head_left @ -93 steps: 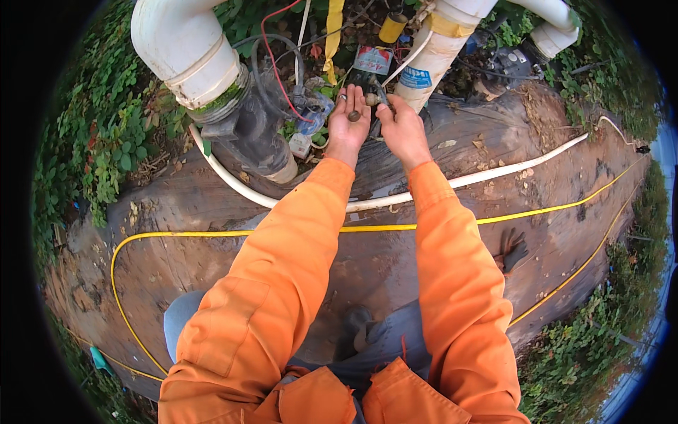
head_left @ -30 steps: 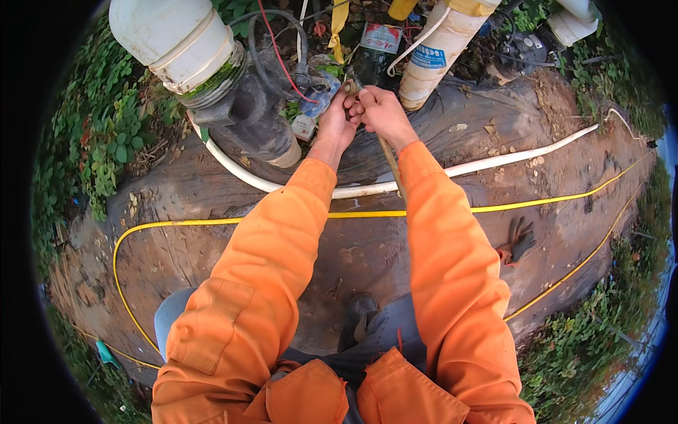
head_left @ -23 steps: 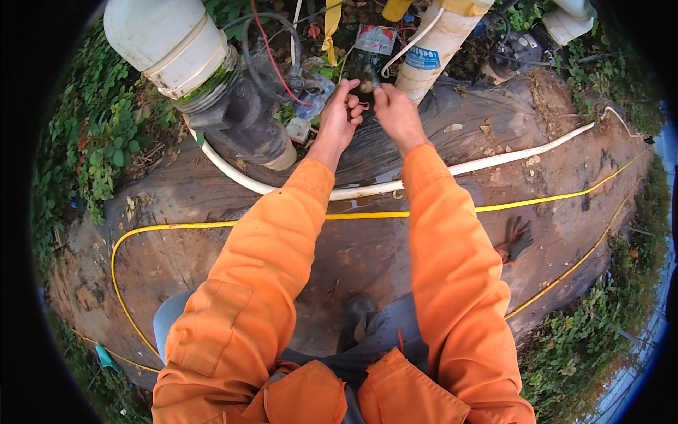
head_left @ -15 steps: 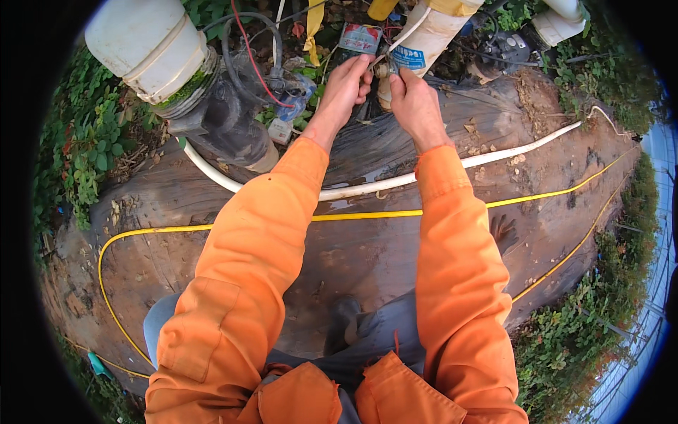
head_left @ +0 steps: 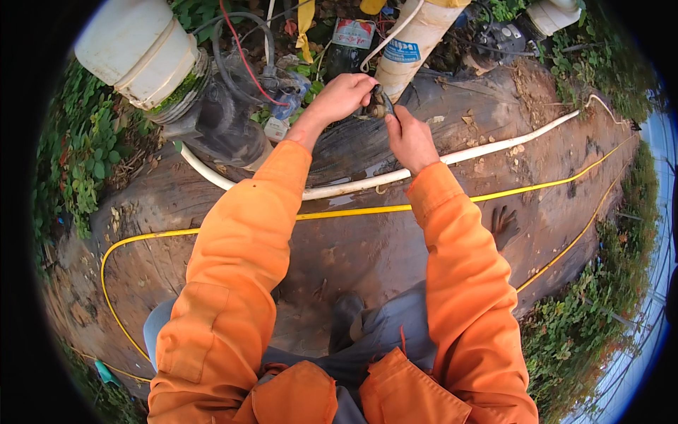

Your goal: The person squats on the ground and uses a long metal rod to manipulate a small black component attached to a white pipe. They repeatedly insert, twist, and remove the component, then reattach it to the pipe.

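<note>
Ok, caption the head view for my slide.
Bare left hand and right hand holding a dark fitting near a white pipe.

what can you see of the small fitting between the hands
The small fitting looks grimy, part blackish, part dull tan, perhaps metal, with a short rounded end. It appears gripped from both sides: the left hand at its upper left, the right hand at its lower right. In view it sits near the white pipe's lower end. Finer details are too small to tell.

Fitting (head_left: 379, 109) between both hands (head_left: 412, 141)
</note>
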`<state>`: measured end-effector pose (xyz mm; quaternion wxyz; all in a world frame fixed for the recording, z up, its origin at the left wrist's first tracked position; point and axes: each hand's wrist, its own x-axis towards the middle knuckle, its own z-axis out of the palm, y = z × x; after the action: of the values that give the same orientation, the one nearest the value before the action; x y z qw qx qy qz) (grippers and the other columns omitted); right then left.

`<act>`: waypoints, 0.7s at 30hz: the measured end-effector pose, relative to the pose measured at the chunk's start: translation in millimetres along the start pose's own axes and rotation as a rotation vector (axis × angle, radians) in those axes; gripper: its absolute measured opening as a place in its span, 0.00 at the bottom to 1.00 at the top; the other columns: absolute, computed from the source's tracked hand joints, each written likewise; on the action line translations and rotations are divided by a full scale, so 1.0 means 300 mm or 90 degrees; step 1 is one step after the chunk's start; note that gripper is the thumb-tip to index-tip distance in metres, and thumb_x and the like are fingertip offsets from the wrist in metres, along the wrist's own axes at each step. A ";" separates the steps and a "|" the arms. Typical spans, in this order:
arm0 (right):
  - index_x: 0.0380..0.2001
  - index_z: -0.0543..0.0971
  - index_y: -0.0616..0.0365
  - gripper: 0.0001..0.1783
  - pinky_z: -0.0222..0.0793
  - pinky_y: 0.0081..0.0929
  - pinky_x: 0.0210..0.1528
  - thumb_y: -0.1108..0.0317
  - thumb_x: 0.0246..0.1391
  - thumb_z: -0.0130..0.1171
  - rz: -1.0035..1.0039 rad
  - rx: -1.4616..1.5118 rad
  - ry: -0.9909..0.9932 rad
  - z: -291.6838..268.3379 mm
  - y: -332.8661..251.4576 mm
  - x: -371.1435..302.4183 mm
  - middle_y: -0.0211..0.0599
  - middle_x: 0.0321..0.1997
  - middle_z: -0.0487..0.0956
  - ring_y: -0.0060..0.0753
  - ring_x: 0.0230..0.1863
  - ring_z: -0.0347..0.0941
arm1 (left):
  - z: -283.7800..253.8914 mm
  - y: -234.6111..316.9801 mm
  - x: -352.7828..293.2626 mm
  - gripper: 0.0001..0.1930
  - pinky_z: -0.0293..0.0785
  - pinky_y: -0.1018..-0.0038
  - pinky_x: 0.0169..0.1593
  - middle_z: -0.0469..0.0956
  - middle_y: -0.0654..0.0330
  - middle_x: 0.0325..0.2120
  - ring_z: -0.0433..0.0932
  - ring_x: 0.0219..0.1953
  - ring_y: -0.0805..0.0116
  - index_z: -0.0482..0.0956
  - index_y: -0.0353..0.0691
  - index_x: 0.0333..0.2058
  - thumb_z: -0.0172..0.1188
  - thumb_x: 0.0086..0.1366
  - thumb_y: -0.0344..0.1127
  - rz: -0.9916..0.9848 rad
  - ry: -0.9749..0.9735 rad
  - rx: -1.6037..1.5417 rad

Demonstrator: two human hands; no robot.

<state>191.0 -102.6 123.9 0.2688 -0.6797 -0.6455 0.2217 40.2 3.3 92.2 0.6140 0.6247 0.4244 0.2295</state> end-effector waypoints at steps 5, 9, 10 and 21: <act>0.33 0.71 0.63 0.09 0.68 0.52 0.34 0.67 0.59 0.53 -0.019 0.006 0.014 -0.001 0.008 -0.027 0.60 0.28 0.76 0.67 0.33 0.72 | -0.009 -0.031 -0.059 0.13 0.51 0.83 0.18 0.68 0.71 0.22 0.58 0.16 0.84 0.74 0.35 0.43 0.46 0.70 0.37 -0.035 -0.132 -0.150; 0.30 0.69 0.64 0.09 0.69 0.51 0.33 0.69 0.59 0.53 -0.048 0.015 0.021 0.042 -0.011 -0.041 0.60 0.27 0.75 0.65 0.32 0.73 | -0.022 -0.017 -0.091 0.08 0.50 0.84 0.19 0.68 0.70 0.22 0.58 0.17 0.84 0.72 0.38 0.38 0.45 0.65 0.32 -0.075 -0.099 -0.208; 0.30 0.68 0.64 0.09 0.69 0.51 0.33 0.69 0.59 0.53 -0.051 0.016 0.017 0.054 -0.012 -0.043 0.59 0.27 0.75 0.65 0.32 0.73 | -0.036 -0.024 -0.090 0.09 0.50 0.83 0.19 0.68 0.70 0.22 0.58 0.17 0.84 0.72 0.38 0.39 0.45 0.65 0.32 -0.066 -0.104 -0.169; 0.32 0.69 0.64 0.10 0.69 0.51 0.34 0.68 0.59 0.54 -0.032 -0.001 -0.017 0.079 -0.027 -0.069 0.60 0.28 0.76 0.65 0.33 0.73 | -0.082 -0.016 -0.075 0.15 0.49 0.83 0.17 0.68 0.68 0.20 0.54 0.15 0.85 0.77 0.32 0.43 0.44 0.63 0.31 -0.050 -0.182 -0.157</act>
<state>168.0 -121.2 110.2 0.2655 -0.6605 -0.6659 0.2233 7.1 -1.5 96.3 0.7485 0.5537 0.3258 0.1644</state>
